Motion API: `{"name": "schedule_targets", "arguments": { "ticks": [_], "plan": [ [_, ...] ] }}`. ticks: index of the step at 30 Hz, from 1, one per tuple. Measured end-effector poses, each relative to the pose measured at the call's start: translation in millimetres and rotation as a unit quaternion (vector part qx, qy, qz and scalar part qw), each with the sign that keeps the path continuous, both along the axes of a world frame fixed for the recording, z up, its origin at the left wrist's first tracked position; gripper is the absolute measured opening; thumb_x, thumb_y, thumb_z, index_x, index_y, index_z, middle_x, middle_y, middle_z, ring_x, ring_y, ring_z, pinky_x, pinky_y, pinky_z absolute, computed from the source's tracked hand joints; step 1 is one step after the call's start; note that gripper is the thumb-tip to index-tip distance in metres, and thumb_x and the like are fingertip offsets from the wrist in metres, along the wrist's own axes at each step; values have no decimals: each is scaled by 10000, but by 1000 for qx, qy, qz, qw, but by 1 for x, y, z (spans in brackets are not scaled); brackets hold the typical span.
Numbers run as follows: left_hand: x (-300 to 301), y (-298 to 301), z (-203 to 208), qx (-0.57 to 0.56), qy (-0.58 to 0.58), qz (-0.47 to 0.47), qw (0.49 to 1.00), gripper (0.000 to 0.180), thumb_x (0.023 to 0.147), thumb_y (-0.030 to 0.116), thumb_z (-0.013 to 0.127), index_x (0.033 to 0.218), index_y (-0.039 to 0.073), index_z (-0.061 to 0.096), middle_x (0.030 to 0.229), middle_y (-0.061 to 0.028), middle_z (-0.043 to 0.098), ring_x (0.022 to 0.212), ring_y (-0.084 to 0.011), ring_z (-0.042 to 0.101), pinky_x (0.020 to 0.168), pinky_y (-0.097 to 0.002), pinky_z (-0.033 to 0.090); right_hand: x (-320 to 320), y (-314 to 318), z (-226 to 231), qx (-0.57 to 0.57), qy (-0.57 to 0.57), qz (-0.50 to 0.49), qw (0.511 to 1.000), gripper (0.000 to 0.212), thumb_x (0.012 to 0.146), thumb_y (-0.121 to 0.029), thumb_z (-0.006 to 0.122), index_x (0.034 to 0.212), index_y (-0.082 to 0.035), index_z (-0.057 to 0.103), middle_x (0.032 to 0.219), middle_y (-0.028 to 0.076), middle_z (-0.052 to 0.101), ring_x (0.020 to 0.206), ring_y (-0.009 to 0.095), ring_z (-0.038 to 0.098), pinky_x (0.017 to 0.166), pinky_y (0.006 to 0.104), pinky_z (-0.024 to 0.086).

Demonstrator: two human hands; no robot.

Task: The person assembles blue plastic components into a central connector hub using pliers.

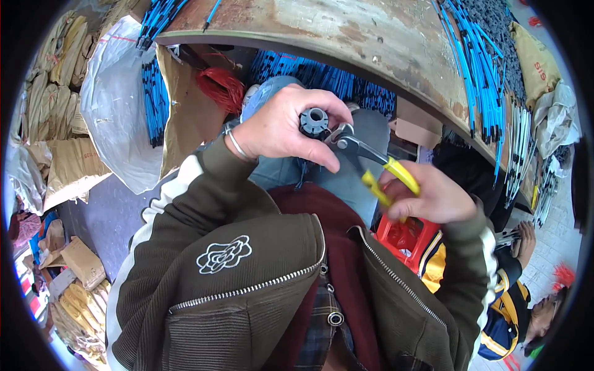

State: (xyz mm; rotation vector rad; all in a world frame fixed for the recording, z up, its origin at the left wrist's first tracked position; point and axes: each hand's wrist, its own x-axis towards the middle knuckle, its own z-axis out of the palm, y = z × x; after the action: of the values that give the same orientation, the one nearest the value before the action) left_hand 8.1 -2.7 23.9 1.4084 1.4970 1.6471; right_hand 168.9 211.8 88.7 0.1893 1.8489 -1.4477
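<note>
My left hand (pixel 278 123) is closed around a black round plastic piece (pixel 314 122) with a notched rim and a hole in its middle; its far end is hidden by my fingers. In my right hand (pixel 436 195) is a pair of cutting pliers (pixel 365 150) with yellow handles. Their metal jaws meet the right side of the black piece, close to my left fingertips. The handles stand somewhat apart, and the right hand is slightly blurred. Both hands are above my lap, in front of the workbench.
The wooden workbench (pixel 346 28) curves across the far side. Bundles of blue rods with black ends (pixel 486 80) lie on it. A plastic-lined sack (pixel 117 105) stands left, near red cord (pixel 223 89). A red plastic stool (pixel 405 238) and a co-worker's hand (pixel 526 240) are at right.
</note>
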Motion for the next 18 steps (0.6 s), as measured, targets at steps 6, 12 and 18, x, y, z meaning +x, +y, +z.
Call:
{"name": "schedule_targets", "arguments": {
  "ticks": [6,12,18],
  "plan": [
    [1,-4,-10,33,9,-24,999,427,551,162,841,883,-2,628,760,-61,621,657,-129,580,602,-245,448,-1,-11,-33,-236,-105,37,965,586,647,11,680,1173,-1,421,838,110,624,778,219,618,705,287,486],
    [7,-1,-2,-19,-10,67,998,409,550,143,837,872,3,628,784,-82,633,675,-150,597,612,-253,457,-10,-1,-9,285,446,137,837,701,649,-40,719,1242,-2,346,844,126,613,773,233,623,684,303,497],
    [4,4,-6,19,21,-49,998,354,573,121,819,851,10,629,761,-71,625,673,-133,591,611,-245,455,-4,5,-50,-295,-190,42,936,641,691,-60,670,1253,-3,366,843,90,573,745,235,576,683,342,465]
  ]
}}
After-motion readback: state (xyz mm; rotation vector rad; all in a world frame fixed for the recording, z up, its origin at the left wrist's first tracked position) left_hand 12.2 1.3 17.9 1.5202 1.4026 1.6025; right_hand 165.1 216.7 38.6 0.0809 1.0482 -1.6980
